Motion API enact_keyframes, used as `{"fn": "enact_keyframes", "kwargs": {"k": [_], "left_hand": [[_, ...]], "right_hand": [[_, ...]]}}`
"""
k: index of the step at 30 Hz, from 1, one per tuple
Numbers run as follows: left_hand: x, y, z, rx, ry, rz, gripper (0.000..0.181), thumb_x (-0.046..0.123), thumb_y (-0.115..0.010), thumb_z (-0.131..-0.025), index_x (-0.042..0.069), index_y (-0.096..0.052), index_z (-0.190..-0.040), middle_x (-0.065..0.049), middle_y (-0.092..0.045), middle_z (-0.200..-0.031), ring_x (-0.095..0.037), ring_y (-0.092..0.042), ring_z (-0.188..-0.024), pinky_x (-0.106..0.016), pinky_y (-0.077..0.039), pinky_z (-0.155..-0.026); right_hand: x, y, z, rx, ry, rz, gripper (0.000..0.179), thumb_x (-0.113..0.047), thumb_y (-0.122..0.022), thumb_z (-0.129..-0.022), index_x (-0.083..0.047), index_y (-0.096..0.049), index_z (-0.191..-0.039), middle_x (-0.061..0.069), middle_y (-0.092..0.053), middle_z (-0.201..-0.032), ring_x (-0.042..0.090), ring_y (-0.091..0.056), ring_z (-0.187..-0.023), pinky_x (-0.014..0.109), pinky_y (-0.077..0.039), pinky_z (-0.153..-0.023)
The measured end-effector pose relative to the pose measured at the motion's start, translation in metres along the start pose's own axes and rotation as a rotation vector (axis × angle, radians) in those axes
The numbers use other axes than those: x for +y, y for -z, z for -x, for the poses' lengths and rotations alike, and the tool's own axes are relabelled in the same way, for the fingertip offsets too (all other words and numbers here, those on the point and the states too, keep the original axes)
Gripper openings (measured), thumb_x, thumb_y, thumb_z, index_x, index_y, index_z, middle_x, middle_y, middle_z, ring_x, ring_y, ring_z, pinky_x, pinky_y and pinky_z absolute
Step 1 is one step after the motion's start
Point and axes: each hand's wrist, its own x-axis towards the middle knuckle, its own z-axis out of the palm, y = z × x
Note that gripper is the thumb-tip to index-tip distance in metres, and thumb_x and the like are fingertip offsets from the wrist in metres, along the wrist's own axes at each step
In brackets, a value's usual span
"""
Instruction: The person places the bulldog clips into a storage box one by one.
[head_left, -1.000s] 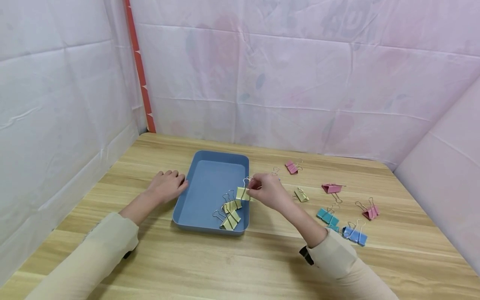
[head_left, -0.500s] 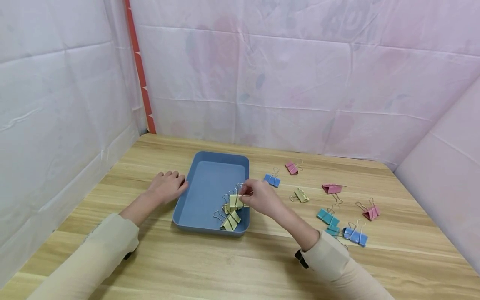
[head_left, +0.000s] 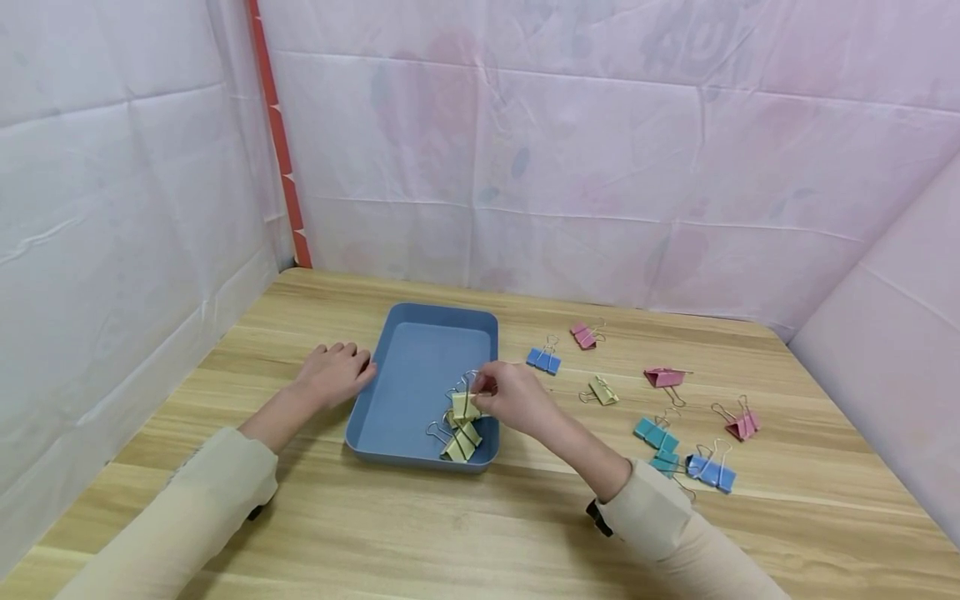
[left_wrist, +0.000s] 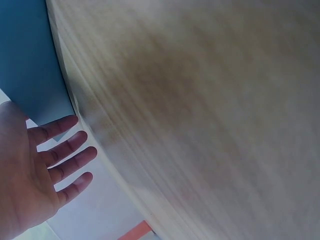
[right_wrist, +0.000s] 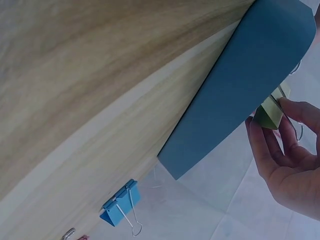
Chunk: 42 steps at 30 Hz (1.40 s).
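The right hand [head_left: 513,396] pinches a pale yellow binder clip [head_left: 460,408] with wedge-shaped body and looped metal handles; the left hand [head_left: 333,373], fingers apart, rests beside the blue tray [head_left: 420,358].

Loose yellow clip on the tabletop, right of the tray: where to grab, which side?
I'd pinch the loose yellow clip by its folded body, from above and the person's right. The thin wire handles stick out left, toward the tray, leaving the body at the right end. No other clip touches it, so fingers should fit.
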Motion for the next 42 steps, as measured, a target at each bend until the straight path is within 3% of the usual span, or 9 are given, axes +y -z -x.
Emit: {"fn": "enact_keyframes", "kwargs": {"k": [11, 18, 25, 35, 42], "left_hand": [[0.000, 0.000, 0.001, 0.012, -0.007, -0.004, 0.038, 0.032, -0.038, -0.096, 0.002, -0.060, -0.103, -0.014, -0.055, -0.093, -0.032, -0.053, -0.088, -0.050, -0.040, -0.076], [0.001, -0.001, 0.001, 0.010, -0.006, 0.000, 0.038, 0.032, -0.037, -0.096, 0.002, -0.060, -0.104, -0.014, -0.055, -0.095, -0.033, -0.053, -0.090, -0.050, -0.040, -0.077], [0.001, -0.001, 0.002, 0.019, -0.003, -0.002, 0.038, 0.032, -0.037, -0.096, 0.002, -0.060, -0.104, -0.014, -0.056, -0.095, -0.032, -0.053, -0.090, -0.050, -0.039, -0.076], [0.002, 0.001, 0.002, 0.010, -0.005, 0.004, 0.038, 0.031, -0.037, -0.096, 0.002, -0.060, -0.105, -0.015, -0.056, -0.097, -0.033, -0.053, -0.091, -0.050, -0.039, -0.077], [0.001, 0.001, 0.002, -0.001, -0.008, 0.003, 0.039, 0.031, -0.037, -0.096, 0.001, -0.060, -0.106, -0.015, -0.056, -0.098, -0.033, -0.052, -0.092, -0.050, -0.039, -0.077]], "right_hand": [[-0.004, -0.007, -0.001, -0.018, 0.048, 0.043, 0.009, 0.000, -0.068, -0.075, -0.007, -0.063, -0.076, 0.000, -0.061, -0.078, 0.012, -0.059, -0.073, 0.019, -0.047, -0.064], [-0.004, -0.007, -0.001, -0.058, 0.169, 0.086, 0.017, 0.011, -0.066, -0.072, -0.002, -0.064, -0.084, 0.007, -0.064, -0.089, 0.022, -0.061, -0.084, 0.028, -0.049, -0.074], [-0.003, 0.002, -0.001, -0.079, 0.141, 0.065, 0.026, 0.017, -0.055, -0.074, 0.000, -0.065, -0.091, 0.009, -0.064, -0.096, 0.025, -0.061, -0.090, 0.031, -0.049, -0.078], [0.000, 0.009, 0.000, -0.078, 0.156, 0.050, 0.024, 0.015, -0.056, -0.074, -0.001, -0.065, -0.090, 0.007, -0.065, -0.090, 0.023, -0.061, -0.086, 0.033, -0.049, -0.077], [0.004, 0.015, 0.000, -0.058, 0.125, 0.037, 0.022, 0.013, -0.055, -0.077, -0.001, -0.065, -0.090, 0.009, -0.065, -0.091, 0.027, -0.062, -0.089, 0.033, -0.049, -0.078]]}}
